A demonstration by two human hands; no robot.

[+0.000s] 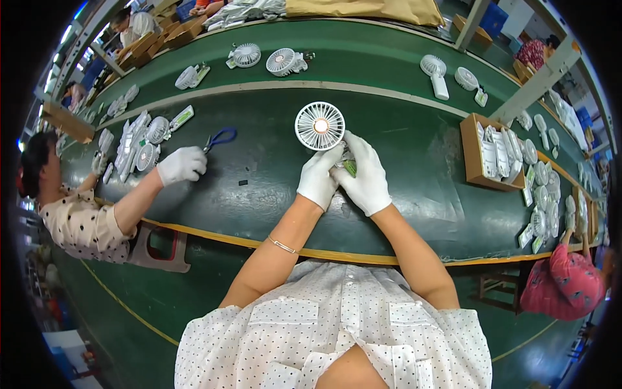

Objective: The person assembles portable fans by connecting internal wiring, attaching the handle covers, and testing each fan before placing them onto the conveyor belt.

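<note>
A small white handheld fan (pixel 320 126) with a round ribbed grille and an orange ring at its centre is held upright over the green table. Both my hands wear white gloves. My left hand (pixel 319 176) closes round the part below the fan head. My right hand (pixel 364 174) grips the same part from the other side, its fingers wrapped up behind it. Between the palms a bit of green (pixel 350 167) and some metal-like parts show; my gloves hide the rest of the lower body.
Blue-handled cutters (pixel 221 139) and a small black piece (pixel 243 183) lie to my left. A co-worker's gloved hand (pixel 182 166) reaches in there, beside several fan parts (pixel 148 157). At right stands a cardboard box (pixel 475 170) of white casings. More fans (pixel 282 61) lie on the far belt.
</note>
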